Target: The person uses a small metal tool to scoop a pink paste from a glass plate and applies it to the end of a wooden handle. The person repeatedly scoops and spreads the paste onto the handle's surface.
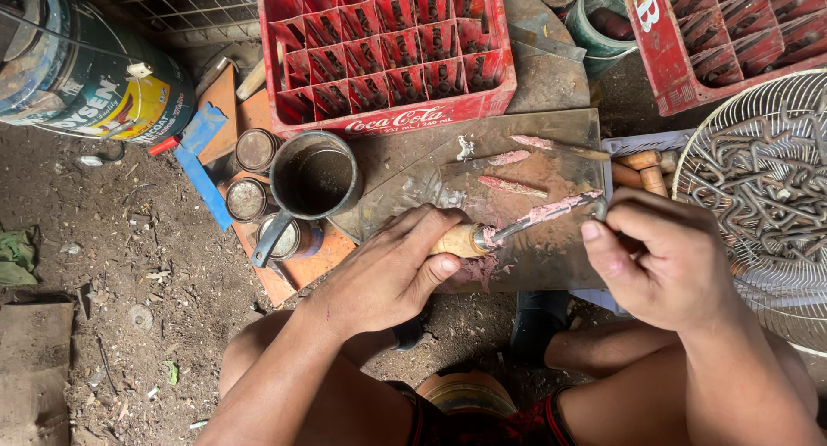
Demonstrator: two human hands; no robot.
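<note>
Board far edge: blocked by the red crate (pixel 388 58).
Board left edge: crowded by the metal cup (pixel 314 180) and tins (pixel 247 199).
Board right edge: hemmed by the wire fan guard (pixel 758 196).
Left floor: bare dirt (pixel 112 239) is left open.

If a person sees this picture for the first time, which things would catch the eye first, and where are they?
Likely first the two hands at the centre: the left hand grips a wooden-handled putty knife smeared with pink paste, while the right hand pinches something small at its tip. They work over a smeared flat board. Behind it stands a bright red bottle crate, and a white wire fan guard lies at right.
</note>
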